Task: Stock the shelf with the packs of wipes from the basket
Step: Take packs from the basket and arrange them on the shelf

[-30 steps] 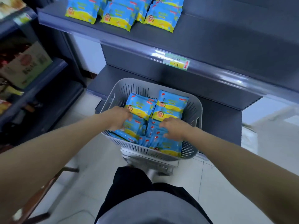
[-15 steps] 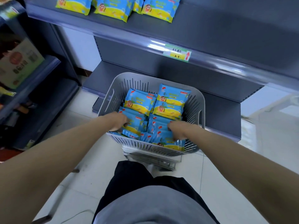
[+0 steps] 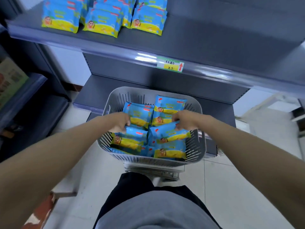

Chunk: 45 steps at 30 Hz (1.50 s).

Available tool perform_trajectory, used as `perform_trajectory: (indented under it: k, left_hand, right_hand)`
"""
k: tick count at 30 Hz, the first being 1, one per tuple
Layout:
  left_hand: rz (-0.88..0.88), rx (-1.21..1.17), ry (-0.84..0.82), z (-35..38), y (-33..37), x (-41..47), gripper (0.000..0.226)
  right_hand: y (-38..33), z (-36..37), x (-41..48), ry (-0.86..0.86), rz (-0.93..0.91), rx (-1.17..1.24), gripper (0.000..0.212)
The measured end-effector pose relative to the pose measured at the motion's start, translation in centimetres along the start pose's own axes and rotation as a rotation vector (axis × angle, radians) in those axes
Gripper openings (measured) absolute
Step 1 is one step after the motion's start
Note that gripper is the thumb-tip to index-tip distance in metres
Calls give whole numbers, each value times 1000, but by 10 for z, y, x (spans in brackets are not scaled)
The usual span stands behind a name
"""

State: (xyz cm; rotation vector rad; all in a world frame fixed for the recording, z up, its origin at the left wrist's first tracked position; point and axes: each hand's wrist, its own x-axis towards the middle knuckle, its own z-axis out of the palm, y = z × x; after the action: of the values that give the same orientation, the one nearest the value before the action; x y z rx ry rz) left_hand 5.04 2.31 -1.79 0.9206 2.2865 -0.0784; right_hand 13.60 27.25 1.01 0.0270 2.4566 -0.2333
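A grey slatted basket (image 3: 200, 146) stands in front of me, holding several blue-and-yellow packs of wipes. My left hand (image 3: 119, 121) grips one pack (image 3: 130, 138) by its top edge, lifted a little above the pile. Over on the other side, my right hand (image 3: 184, 120) grips another pack (image 3: 168, 133) the same way, tilted over the basket's right half. Two more packs (image 3: 140, 113) lie flat at the basket's far end. On the dark shelf (image 3: 206, 38) above, at its left part, stand rows of the same packs (image 3: 102, 19).
A price label (image 3: 170, 65) sits on the shelf's front rail. The shelf's right part is bare. A lower shelf (image 3: 92, 96) runs behind the basket. Another rack with boxed goods (image 3: 11, 83) is at the left. Pale tiled floor (image 3: 231, 187) lies around me.
Both hands went from resting on the packs in the basket to gripping one pack each and raising them. The view tilted up, showing more of the stocked shelf.
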Motion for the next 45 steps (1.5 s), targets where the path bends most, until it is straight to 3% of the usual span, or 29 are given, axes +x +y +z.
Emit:
perform_trajectory:
  k: [5, 14, 27, 35, 45]
  left_hand:
    - [75, 26, 233, -79, -3, -13, 28]
    - [177, 3, 535, -205, -16, -32, 17]
    - [179, -174, 601, -295, -62, 4, 18]
    - [181, -249, 609, -307, -79, 47, 25]
    - [71, 79, 703, -314, -73, 99, 50]
  right_hand:
    - [0, -88, -19, 306, -40, 52, 24]
    - [-8, -217, -12, 679, -59, 284, 19]
    - [-24, -294, 131, 639, 11, 396, 44]
    - [-25, -322, 164, 735, 118, 352, 51]
    - [-27, -308, 124, 890, 110, 360, 31]
